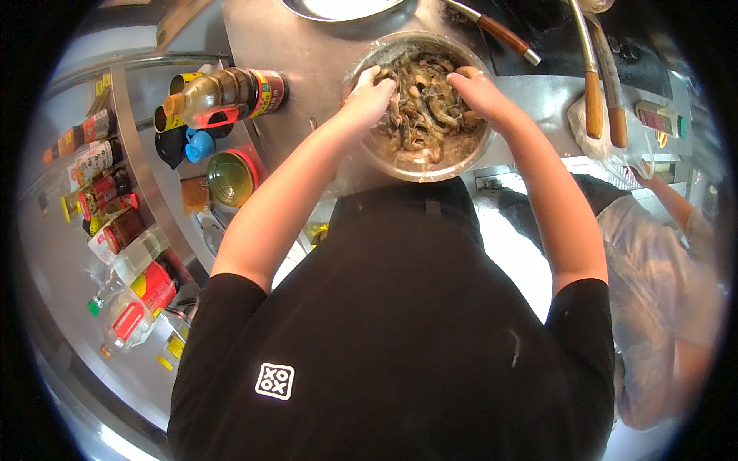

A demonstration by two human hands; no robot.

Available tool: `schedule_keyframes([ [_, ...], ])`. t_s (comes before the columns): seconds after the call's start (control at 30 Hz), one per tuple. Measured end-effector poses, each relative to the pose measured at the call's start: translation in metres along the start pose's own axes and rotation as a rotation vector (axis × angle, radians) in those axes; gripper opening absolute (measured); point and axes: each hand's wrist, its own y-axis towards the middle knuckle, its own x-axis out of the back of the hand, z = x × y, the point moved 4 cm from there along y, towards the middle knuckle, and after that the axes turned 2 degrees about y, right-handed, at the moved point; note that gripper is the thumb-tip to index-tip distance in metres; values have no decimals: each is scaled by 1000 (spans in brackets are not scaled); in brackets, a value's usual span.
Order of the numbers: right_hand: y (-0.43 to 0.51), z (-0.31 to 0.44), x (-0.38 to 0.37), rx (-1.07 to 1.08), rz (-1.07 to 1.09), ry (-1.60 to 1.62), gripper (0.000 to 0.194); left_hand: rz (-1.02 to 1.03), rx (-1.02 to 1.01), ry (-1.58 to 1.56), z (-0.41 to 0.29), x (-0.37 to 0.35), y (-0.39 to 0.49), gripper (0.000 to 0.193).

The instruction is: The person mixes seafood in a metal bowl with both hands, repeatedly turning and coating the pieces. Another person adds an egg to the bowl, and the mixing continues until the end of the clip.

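A round metal bowl [429, 173] stands at the counter's edge, close against my black apron. It holds a wet heap of long, grey-brown pieces of raw food [429, 109] in cloudy liquid; their exact kind is unclear. My left hand [373, 95] reaches over the left side of the bowl, thumb and fingers at the edge of the heap. From the right, my right hand [475, 92] reaches in, its fingers bent at the upper right of the heap. Both hands look wet. Whether either one grips any pieces cannot be made out.
The steel counter [300, 57] bears a large plastic bottle [230, 95] on the left and a shallow metal pan [346, 7] beyond the bowl. Wooden-handled utensils [594, 104] lie at right. Bottles and jars fill a shelf [144, 173]. Another person [657, 259] is close at my right.
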Motion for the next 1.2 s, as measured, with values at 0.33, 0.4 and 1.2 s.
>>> schedule_keyframes([
  [0.33, 38, -3, -62, -86, 146, 640, 40, 122, -84, -319, -6, -34, 28, 49],
  [0.4, 26, 9, -54, 159, 37, 327, 36, 84, -266, -250, -11, -21, 18, 44],
  [1.2, 33, -25, -70, -275, 374, 914, 43, 75, -59, -301, 13, -53, 11, 68],
])
